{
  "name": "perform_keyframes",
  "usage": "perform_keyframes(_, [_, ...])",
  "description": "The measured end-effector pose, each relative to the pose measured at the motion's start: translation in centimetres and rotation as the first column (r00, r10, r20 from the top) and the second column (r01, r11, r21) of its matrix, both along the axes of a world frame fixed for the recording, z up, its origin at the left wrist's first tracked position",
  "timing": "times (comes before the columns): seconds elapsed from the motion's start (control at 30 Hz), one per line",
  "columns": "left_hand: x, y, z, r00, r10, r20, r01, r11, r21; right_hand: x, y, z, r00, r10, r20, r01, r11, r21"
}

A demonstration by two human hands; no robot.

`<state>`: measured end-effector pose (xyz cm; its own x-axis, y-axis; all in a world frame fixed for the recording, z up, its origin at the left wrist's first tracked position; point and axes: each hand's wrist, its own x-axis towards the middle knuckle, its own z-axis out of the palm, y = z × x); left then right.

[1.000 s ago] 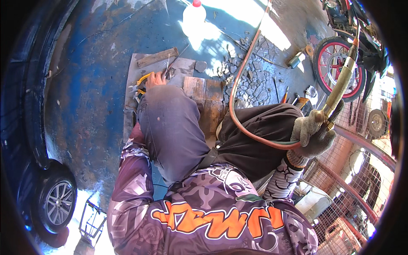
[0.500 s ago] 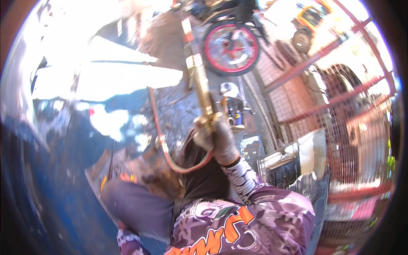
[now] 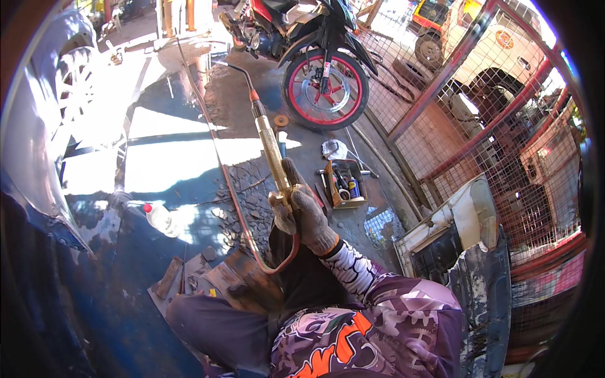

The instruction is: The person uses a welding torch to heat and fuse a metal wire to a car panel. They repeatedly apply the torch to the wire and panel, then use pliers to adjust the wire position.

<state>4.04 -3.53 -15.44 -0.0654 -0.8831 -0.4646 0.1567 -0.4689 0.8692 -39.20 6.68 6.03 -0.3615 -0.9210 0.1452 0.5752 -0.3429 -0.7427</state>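
Observation:
My right hand, in a grey work glove, is closed around the lower part of a brass gas torch. The torch points up and away, its thin bent tip reaching toward the motorcycle. From its lower end a reddish-brown hose loops over my knee and runs off across the floor to the far left. My left hand is out of sight; only a bit of patterned sleeve shows at the lower edge. Below the torch, a scorched brown board lies by my bent legs.
A motorcycle with a red-rimmed front wheel stands ahead. A box of tools and cans sits right of my hand, beside a white rag. A red-framed mesh fence and a worn panel line the right. A clear bottle lies left.
The view has steadied and shifted, showing more of the motorcycle. The torch stays in my right hand, its bent tip now clear. The left sleeve has mostly slipped out at the lower edge.

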Motion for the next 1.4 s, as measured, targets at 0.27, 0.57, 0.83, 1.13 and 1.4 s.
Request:
perform_keyframes(0.27, [1.8,1.6,8.8,0.971,0.032,-0.237,-0.062,0.991,-0.120,-0.1,-0.4,0.8,0.994,-0.111,-0.012,0.110,0.994,-0.016])
perform_keyframes(0.57, [-3.4,3.5,22.1,0.731,-0.145,0.666,0.524,0.744,-0.414,-1.6,-2.3,1.6,0.982,-0.185,-0.031,0.185,0.983,-0.013])
perform_keyframes(0.83, [-10.8,6.3,21.6,0.584,-0.535,0.610,0.807,0.464,-0.365,-2.1,-2.7,0.0,0.991,-0.098,0.086,0.100,0.995,-0.015])
perform_keyframes(1.13, [-9.1,6.3,17.9,0.518,-0.495,0.698,0.855,0.337,-0.395,-3.0,-3.0,-0.8,0.974,-0.155,0.167,0.146,0.987,0.064])
perform_keyframes(1.4, [-8.1,7.1,16.7,0.570,-0.490,0.660,0.822,0.346,-0.453,-2.1,-3.9,-0.3,0.991,0.129,0.020,-0.127,0.988,-0.089])
